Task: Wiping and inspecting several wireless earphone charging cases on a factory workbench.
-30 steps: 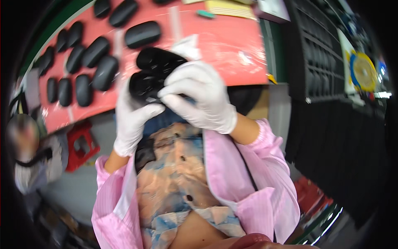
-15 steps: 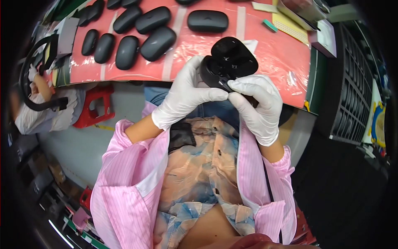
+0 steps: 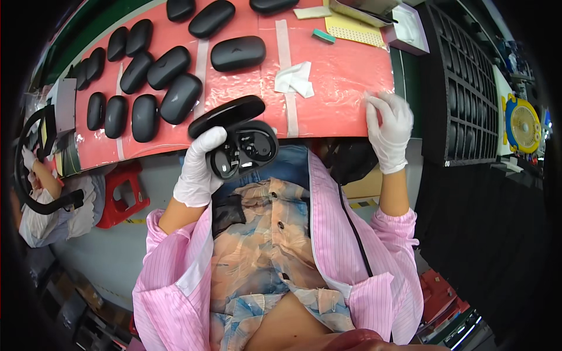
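Note:
My left hand (image 3: 199, 167), in a white glove, grips a black earbud case (image 3: 213, 165) just off the table's near edge. The case's lid (image 3: 227, 116) is raised, and its glossy insides with shaped hollows face up. Whether earbuds sit in them I cannot make out. My right hand (image 3: 390, 130), also gloved in white, is over the table's right front corner, well apart from the case. Its fingers are loosely curved and slightly smeared, with nothing visible in them. Several closed black cases (image 3: 238, 54) lie across the left and middle of the table.
A red mat under clear plastic (image 3: 333, 111) covers the table. A white cloth (image 3: 294, 79), a green block (image 3: 323, 36) and a yellow sheet (image 3: 354, 30) lie on it. At right stand a black slotted rack (image 3: 462, 88) and a yellow-blue fan (image 3: 521, 124). Another person sits at far left beside a red stool (image 3: 124, 196).
My right hand has let go of the case and moved right. My left hand has moved left and down with the case, now turned so its inside shows. The view has shifted too.

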Available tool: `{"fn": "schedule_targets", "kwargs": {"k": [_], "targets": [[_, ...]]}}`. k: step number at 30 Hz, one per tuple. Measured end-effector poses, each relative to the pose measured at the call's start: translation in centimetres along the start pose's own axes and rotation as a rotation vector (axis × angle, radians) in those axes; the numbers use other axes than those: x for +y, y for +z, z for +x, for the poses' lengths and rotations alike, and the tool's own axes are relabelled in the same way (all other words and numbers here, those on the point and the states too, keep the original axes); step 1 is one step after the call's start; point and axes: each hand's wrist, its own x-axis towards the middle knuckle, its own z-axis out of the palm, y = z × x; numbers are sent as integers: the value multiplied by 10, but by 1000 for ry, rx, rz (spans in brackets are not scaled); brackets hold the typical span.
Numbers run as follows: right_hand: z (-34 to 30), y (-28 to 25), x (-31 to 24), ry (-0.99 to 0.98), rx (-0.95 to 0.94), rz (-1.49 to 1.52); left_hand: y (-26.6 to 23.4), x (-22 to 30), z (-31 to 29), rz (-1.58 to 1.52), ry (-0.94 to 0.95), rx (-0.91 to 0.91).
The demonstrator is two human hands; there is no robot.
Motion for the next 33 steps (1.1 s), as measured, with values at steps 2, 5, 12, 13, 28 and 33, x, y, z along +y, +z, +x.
{"fn": "schedule_targets", "kwargs": {"k": [2, 5, 12, 13, 28, 33], "targets": [[-6, -3, -7, 3, -56, 55, 0, 5, 0, -45, -7, -103], [-3, -1, -26, 221, 54, 378, -2, 4, -1, -1, 79, -301], [52, 45, -114, 195, -118, 779, -37, 7, -36, -61, 215, -318], [56, 51, -120, 40, -102, 540, -47, 12, -49, -65, 252, -299], [54, 61, -139, -436, -161, 267, -442, 191, -184, -250, 1286, 1221], [40, 65, -125, -312, -234, 308, -415, 179, -160, -385, 1065, 947]]}}
